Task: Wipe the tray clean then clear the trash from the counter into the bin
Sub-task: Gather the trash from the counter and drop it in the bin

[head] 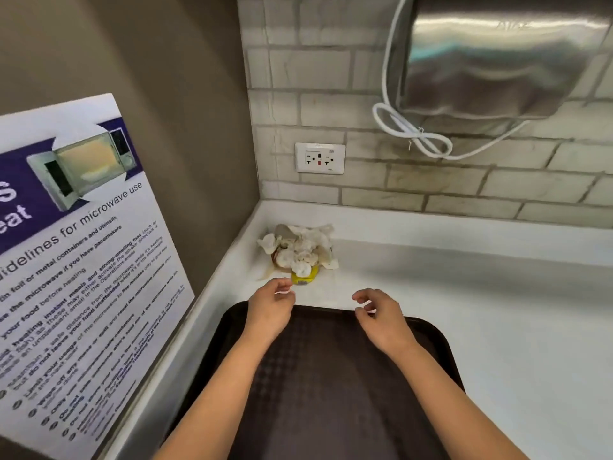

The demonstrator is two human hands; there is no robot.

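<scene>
On the white desk (481, 327), tucked into the corner where the grey side wall meets the tiled back wall, lies 1 heap of trash (298, 249): crumpled white and brown-stained paper napkins, too tangled to count, with 1 yellow wrapper (303, 277) showing at its near edge. Just in front of the heap sits 1 dark brown tray (331, 393), its far rim close to the wrapper but apart from it. Above the tray's far rim hover 2 bare hands, both holding nothing. At the left hand (270, 310) the fingers (283, 287) curl loosely, tips apart, near the yellow wrapper without touching it. At the right hand (381, 315) the fingers are likewise loosely curled and parted. On the tiled wall are 1 white double socket (320, 158) and 1 steel dispenser (497, 58) with 1 white cable (414, 134) looped beside it. 1 microwave guidelines poster (76, 260) hangs on the side wall.
</scene>
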